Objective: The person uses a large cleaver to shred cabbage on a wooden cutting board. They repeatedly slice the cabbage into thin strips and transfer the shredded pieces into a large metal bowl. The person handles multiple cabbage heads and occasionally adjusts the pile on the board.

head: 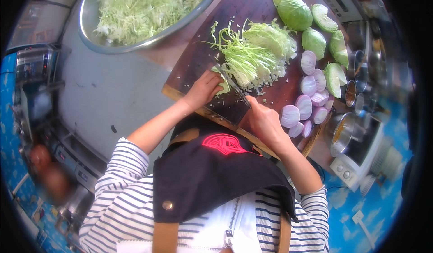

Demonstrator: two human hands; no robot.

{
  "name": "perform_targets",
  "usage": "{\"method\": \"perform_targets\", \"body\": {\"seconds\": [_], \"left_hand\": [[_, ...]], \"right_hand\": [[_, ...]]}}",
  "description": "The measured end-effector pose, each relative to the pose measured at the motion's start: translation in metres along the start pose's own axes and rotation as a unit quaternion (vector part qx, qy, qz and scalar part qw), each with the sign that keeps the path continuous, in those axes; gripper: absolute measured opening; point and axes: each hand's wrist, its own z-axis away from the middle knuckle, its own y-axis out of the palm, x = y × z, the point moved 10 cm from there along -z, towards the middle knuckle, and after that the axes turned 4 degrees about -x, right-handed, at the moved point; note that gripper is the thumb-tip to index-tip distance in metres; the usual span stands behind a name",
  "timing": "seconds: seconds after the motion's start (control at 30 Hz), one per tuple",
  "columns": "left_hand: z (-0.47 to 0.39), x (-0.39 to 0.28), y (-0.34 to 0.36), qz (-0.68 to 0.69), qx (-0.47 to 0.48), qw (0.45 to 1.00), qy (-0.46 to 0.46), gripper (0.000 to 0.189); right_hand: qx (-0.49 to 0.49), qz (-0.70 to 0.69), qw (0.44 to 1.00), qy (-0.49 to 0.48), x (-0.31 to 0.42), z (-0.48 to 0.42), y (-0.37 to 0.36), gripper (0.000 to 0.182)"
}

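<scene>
My right hand (267,121) grips the handle of a kitchen knife (233,85), its blade angled up and to the left. With bent fingers, my left hand (204,88) presses a pale green piece of cabbage (222,83) onto the dark wooden cutting board (233,2). The blade lies right along the right side of that piece. Just beyond the knife spreads a heap of shredded cabbage (257,55). Cabbage chunks (294,14) and halved, peeled purple onions (304,105) line the board's right side.
A large steel basin (135,48) of shredded cabbage (149,12) stands at the upper left. Right of the board are a steel bowl (343,134), several small containers (351,92) and a white countertop appliance (362,154). The board's wooden front edge (216,114) is close to my apron.
</scene>
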Motion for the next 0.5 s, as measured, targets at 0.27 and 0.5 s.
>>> {"method": "perform_targets", "body": {"seconds": [0.27, 0.5], "left_hand": [[0.000, 0.000, 0.000, 0.000, -0.023, 1.000, -0.003, 0.020], [0.005, 0.000, -0.002, 0.006, -0.043, 0.999, 0.000, 0.018]], "right_hand": [[-0.055, -0.032, 0.998, 0.004, -0.031, -0.032, 0.045, 0.040], [0.035, 0.007, 0.999, -0.001, 0.000, -0.006, 0.010, 0.036]]}}
